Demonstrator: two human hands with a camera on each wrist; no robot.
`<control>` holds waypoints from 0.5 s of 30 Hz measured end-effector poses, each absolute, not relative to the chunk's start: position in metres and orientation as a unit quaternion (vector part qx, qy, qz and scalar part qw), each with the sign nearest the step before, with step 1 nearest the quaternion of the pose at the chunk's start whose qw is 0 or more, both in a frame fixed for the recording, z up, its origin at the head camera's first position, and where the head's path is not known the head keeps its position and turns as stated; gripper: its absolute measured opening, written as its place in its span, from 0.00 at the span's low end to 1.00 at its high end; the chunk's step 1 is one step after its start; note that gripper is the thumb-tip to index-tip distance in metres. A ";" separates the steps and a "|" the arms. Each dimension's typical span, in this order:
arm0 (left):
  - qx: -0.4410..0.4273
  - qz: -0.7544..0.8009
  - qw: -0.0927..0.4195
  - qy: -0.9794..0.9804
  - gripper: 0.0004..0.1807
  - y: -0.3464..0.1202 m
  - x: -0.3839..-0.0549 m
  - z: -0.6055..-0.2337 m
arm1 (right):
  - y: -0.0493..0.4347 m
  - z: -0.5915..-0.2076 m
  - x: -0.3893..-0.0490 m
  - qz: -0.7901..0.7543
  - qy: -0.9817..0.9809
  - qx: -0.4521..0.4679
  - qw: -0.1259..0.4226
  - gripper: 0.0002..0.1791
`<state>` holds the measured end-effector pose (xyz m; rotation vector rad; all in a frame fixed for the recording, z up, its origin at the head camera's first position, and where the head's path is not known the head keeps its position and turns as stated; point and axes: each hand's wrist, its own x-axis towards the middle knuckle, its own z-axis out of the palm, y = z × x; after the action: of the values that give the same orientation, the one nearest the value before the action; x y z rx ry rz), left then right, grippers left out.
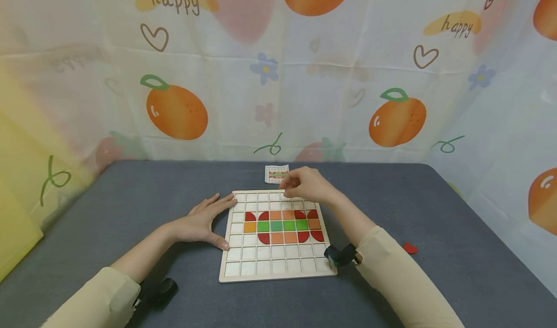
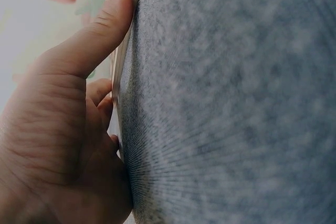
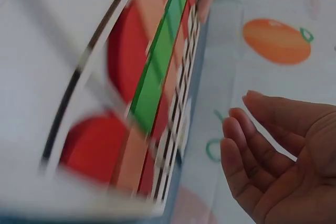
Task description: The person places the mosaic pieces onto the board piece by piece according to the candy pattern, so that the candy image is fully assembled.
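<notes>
A light wooden grid board (image 1: pixel 248 268) lies on the table, with red quarter-round, salmon, green and orange tiles (image 1: pixel 289 225) set across its middle rows. My left hand (image 1: pixel 197 224) is spread along the board's left side, thumb and fingertips touching the frame. Seen from the left wrist, the thumb (image 2: pixel 102 35) lies against the wooden edge. Over the far edge of the board hovers my right hand (image 1: pixel 308 185). In the right wrist view its fingers (image 3: pixel 233 166) are loosely bent with nothing between them. A small pattern card (image 1: pixel 273 174), partly covered by that hand, lies behind the board.
A single red piece (image 1: pixel 410 248) lies on the dark grey table (image 1: pixel 374 197) to the right, beside my right sleeve. Black wrist cameras (image 1: pixel 341 255) hang under both forearms. A fruit-printed curtain (image 1: pixel 235 105) stands behind the table, and yellow cloth (image 1: pixel 17 183) hangs at the left.
</notes>
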<state>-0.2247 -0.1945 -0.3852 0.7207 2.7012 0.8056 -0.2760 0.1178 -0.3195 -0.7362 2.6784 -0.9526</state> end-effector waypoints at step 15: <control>0.251 0.275 0.113 0.921 0.63 -0.195 -0.224 -0.386 | 0.228 -0.329 -0.265 -0.294 0.924 -0.225 0.094 0.15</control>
<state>-0.2242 -0.1954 -0.3855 0.7355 2.7023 0.8066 -0.2654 0.2276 -0.3289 -0.6676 2.7418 -0.8709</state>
